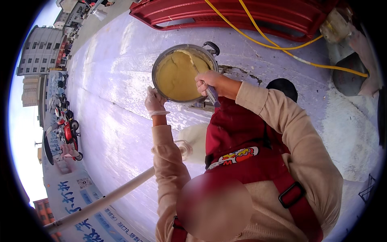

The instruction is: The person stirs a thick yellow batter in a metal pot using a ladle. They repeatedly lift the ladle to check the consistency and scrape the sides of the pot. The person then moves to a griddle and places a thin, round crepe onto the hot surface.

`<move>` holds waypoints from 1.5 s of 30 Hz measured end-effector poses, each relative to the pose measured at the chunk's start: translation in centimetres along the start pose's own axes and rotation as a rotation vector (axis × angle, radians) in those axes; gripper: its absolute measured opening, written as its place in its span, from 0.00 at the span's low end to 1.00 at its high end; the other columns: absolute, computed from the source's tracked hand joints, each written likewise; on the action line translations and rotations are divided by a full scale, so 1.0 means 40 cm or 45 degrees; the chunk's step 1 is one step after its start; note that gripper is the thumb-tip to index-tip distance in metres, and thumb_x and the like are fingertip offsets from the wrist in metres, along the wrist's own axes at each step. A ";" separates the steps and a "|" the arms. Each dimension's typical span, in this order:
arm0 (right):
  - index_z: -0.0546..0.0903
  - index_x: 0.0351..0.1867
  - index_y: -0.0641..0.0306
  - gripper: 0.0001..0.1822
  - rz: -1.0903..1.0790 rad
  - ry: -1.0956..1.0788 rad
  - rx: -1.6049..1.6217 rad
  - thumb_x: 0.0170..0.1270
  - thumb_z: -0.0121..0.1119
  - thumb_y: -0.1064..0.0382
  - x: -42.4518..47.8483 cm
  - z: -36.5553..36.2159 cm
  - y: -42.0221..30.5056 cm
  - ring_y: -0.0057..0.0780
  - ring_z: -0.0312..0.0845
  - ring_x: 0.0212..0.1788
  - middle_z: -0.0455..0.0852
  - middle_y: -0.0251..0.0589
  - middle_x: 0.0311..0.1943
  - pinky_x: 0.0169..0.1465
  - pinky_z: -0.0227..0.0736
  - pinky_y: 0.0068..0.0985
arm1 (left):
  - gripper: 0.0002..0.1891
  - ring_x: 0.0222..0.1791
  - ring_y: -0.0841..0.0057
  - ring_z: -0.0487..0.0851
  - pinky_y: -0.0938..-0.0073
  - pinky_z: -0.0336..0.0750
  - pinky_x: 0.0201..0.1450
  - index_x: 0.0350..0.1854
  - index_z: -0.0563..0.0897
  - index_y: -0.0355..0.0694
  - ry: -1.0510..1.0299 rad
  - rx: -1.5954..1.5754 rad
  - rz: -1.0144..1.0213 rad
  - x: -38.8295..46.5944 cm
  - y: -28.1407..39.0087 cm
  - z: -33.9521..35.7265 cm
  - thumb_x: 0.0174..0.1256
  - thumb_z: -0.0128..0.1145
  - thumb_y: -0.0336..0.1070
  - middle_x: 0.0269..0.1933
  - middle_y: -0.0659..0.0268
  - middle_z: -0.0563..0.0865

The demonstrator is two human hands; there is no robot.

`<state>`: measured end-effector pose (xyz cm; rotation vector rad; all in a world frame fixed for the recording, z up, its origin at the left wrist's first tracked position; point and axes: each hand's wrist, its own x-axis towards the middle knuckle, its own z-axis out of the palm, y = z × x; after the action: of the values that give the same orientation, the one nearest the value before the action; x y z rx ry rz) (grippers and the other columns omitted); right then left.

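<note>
A round metal pot (154,73) holds thick yellow batter (178,75) with a smooth, slightly creased surface. My left hand (155,99), in a thin clear glove, grips the pot's side across from its black handle (213,47); whatever it grasps there is hidden by the fingers. In my right hand (210,82), which also looks gloved, is the handle of a long stirring tool (196,67). Its far end lies at the batter, coated in yellow, near the pot's upper edge. The handle's butt points back towards my dark red apron (232,130).
Beyond the pot stands a red plastic crate-like structure (181,13), crossed by a yellow cable (281,48). A pale pole (130,184) and a whitish base (196,142) are by my left arm. A metal container (347,75) sits far right. A red motor vehicle (68,133) and a printed banner (90,208) line the left.
</note>
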<state>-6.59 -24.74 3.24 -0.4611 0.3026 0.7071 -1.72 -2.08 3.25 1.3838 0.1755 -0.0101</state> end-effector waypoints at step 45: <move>0.64 0.22 0.71 0.05 -0.199 0.054 -0.575 0.47 0.45 0.70 0.036 0.011 0.050 0.28 0.67 0.12 0.68 0.41 0.15 0.15 0.63 0.26 | 0.20 0.04 0.83 0.54 0.80 0.54 0.10 0.14 0.66 0.45 -0.298 0.464 -0.250 0.238 0.119 -0.020 0.60 0.45 0.53 0.05 0.74 0.57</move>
<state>-6.85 -22.39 2.42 -0.9199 0.1419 0.6120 8.09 0.51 6.53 1.7093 0.1156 -0.3821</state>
